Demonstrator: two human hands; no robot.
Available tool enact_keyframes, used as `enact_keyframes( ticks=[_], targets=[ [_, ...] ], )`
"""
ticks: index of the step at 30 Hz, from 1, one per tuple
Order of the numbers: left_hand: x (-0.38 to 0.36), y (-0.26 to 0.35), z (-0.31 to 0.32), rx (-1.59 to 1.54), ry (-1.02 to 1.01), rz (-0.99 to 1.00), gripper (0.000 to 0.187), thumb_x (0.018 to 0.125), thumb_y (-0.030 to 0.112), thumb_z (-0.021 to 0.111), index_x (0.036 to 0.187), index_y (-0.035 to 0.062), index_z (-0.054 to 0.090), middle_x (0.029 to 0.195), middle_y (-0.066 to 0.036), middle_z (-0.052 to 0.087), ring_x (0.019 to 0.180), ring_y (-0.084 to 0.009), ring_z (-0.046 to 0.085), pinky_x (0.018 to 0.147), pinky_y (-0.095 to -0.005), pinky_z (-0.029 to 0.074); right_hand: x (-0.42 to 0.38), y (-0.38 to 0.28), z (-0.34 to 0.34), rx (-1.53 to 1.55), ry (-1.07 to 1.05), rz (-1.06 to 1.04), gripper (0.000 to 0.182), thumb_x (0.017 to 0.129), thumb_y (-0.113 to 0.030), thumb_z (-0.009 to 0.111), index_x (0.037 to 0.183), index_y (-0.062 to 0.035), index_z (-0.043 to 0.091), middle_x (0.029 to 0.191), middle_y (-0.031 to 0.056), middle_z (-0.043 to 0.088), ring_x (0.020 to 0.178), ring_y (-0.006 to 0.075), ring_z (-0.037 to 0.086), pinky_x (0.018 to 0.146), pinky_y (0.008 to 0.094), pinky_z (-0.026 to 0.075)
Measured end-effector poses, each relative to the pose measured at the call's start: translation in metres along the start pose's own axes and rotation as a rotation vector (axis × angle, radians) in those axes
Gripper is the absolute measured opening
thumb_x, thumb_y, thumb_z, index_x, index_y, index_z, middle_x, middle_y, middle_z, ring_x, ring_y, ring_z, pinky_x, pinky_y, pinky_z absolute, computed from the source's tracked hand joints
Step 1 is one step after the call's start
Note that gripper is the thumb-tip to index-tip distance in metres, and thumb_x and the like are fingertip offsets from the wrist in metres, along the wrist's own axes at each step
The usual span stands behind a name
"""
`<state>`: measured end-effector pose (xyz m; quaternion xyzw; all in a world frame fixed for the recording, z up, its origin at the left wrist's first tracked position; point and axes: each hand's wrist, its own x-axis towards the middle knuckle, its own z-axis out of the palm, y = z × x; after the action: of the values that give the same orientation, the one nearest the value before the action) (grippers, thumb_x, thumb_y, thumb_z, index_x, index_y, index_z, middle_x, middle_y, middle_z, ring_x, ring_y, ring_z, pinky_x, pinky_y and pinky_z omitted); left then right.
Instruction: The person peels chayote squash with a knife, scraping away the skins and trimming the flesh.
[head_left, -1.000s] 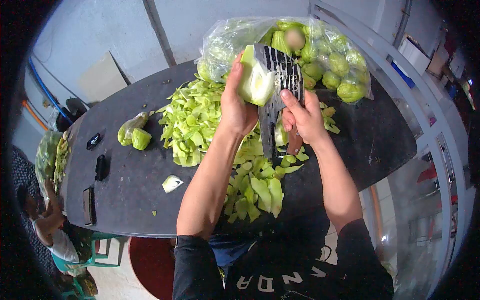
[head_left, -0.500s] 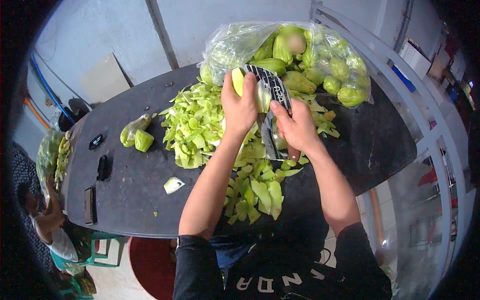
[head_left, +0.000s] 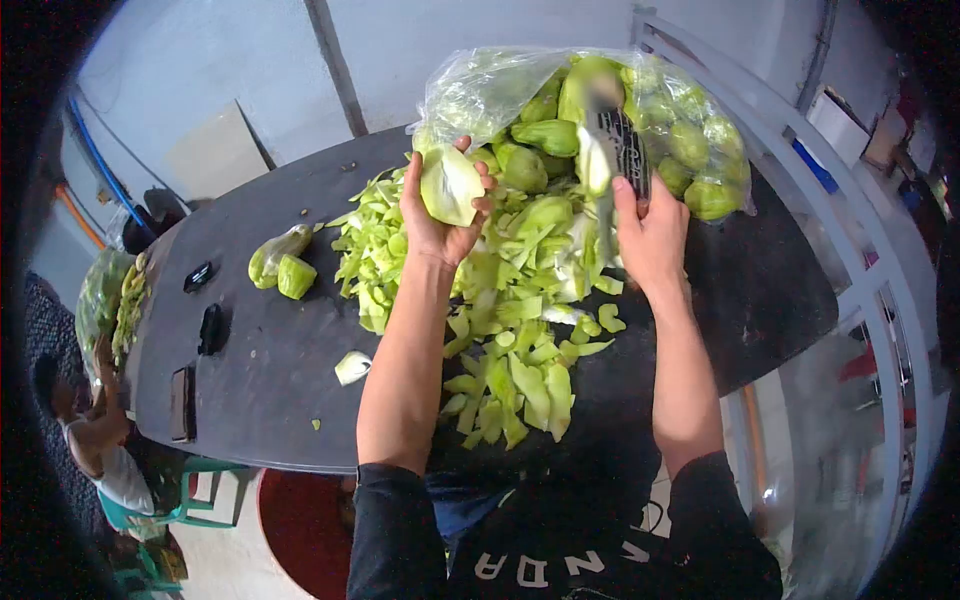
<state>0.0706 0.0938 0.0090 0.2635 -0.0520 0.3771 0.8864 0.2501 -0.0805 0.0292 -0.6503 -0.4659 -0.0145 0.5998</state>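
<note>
My left hand (head_left: 432, 238) is raised over the peel pile, its fingers curled around a peeled chayote piece (head_left: 450, 186) with a pale cut face turned up. In my right hand (head_left: 655, 228) is a broad knife (head_left: 632, 152) with a dark, light-lettered blade pointing away from me; the grip hides its handle. A pale chayote slice (head_left: 596, 160) lies along the blade's left side. Beneath both hands spreads a heap of green chayote peels (head_left: 530, 350). Just beyond them, whole chayotes (head_left: 545, 137) fill an open clear plastic bag (head_left: 480, 85).
On the dark table (head_left: 260, 400), two chayote pieces (head_left: 280, 262) and a small white scrap (head_left: 352, 368) lie left of the peels. Small black objects (head_left: 210, 328) line the left side. A grey metal railing (head_left: 850, 235) stands right. A seated person (head_left: 105, 450) is at far left.
My hands have moved apart. The knife has swung right and away from the chayote in my left hand, with a pale slice now beside its blade. The chayote's cut face now shows.
</note>
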Motion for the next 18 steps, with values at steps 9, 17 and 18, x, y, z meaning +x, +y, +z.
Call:
enact_keyframes(
  ticks=[9, 17, 18],
  targets=[
    [-0.034, 0.028, 0.014, 0.242, -0.065, -0.272, 0.059, 0.090, 0.050, 0.051, 0.130, 0.0069, 0.049, 0.095, -0.016, 0.062, 0.068, -0.0246, 0.060, 0.042, -0.0246, 0.044, 0.011, 0.008, -0.017, -0.264, 0.087, -0.126, 0.020, 0.093, -0.018, 0.057, 0.101, 0.0001, 0.060, 0.077, 0.0251, 0.065, 0.074, 0.0448, 0.064, 0.062, 0.0498, 0.050],
    [-0.290, 0.130, 0.083, 1.079, 0.306, -0.089, 0.080, 0.070, 0.037, 0.075, 0.126, -0.0127, 0.047, 0.087, -0.022, 0.063, 0.060, -0.0287, 0.065, 0.044, -0.0321, 0.052, 0.017, 0.009, -0.025, -0.143, 0.125, -0.071, 0.025, 0.093, -0.025, 0.061, 0.092, -0.0001, 0.058, 0.071, 0.0201, 0.065, 0.067, 0.0377, 0.066, 0.060, 0.0456, 0.048],
    [-0.325, 0.142, 0.084, 1.120, 0.354, -0.106, 0.079, 0.069, 0.036, 0.075, 0.126, -0.0113, 0.047, 0.088, -0.021, 0.063, 0.061, -0.0286, 0.065, 0.046, -0.0343, 0.054, 0.014, -0.002, -0.026, -0.033, 0.185, -0.099, 0.025, 0.092, -0.024, 0.062, 0.089, 0.0002, 0.057, 0.066, 0.0180, 0.064, 0.059, 0.0346, 0.064, 0.055, 0.0413, 0.046]
  ],
)
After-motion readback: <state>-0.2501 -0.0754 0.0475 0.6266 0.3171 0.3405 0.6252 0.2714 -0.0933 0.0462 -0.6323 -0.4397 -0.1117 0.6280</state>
